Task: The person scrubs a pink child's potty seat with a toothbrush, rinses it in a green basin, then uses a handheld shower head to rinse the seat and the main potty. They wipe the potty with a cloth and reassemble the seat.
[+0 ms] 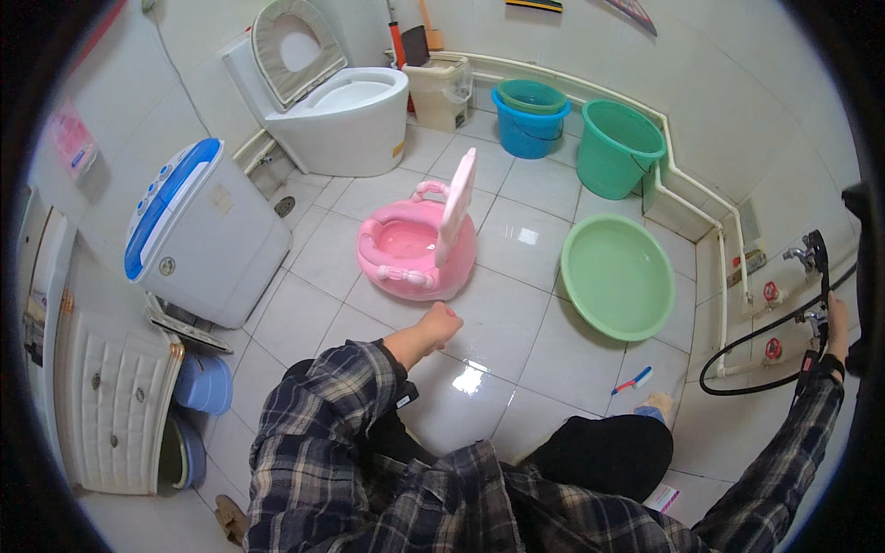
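Note:
A pink child's potty [456, 273] stands on the tiled floor before me, its lid raised and a pink bowl inside. My left hand [439, 328] is just in front of it, apart from it, fingers curled and nothing visible in them. At the far right my right hand [838, 325] reaches up to the wall, beside the lower metal tap [814, 319] and a black hose [750, 332]. The hand's grip is partly hidden there. Another metal tap [798, 256] sits above. A light green basin [615, 276] rests on the floor between potty and wall.
A brush [632, 381] and a cloth [660, 406] lie near my right knee. Behind are a green bucket [615, 155], a blue bucket [529, 128], a waste bin [435, 93] and a toilet [339, 131]. A small washing machine [214, 235] stands left, near a white cabinet [114, 408].

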Tool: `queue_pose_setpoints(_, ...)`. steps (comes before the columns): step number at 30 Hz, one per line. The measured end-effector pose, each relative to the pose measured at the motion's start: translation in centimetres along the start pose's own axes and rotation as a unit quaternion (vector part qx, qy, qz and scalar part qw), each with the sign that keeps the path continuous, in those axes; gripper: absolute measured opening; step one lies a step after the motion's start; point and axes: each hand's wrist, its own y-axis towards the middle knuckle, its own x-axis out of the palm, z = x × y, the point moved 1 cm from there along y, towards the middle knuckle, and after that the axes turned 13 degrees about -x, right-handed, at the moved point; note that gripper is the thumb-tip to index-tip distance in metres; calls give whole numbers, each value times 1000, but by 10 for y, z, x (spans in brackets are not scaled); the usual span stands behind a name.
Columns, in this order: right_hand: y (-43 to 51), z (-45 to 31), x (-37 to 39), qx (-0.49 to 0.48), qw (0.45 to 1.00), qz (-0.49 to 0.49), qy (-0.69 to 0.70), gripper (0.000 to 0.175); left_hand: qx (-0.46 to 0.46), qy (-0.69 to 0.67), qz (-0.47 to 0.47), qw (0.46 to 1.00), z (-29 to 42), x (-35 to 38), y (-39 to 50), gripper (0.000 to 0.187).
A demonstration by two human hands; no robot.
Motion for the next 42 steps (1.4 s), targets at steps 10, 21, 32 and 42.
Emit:
queue_pose_setpoints(10,-135,-420,49,-403,900,139,91,28,61,52,-21,997,-15,-2,-11,47)
queue_pose_setpoints(21,-352,-728,270,-419,839,-218,270,52,138,33,-23,990,-11,-14,-6,49)
queue_pose_setpoints(32,-400,-769,421,-2,747,-450,489,49,156,47,-28,986,-12,-20,-18,53)
queue_pose_setpoints(42,-391,-818,466,99,642,-460,605,34,181,417,39,890,-13,-45,-40,34)
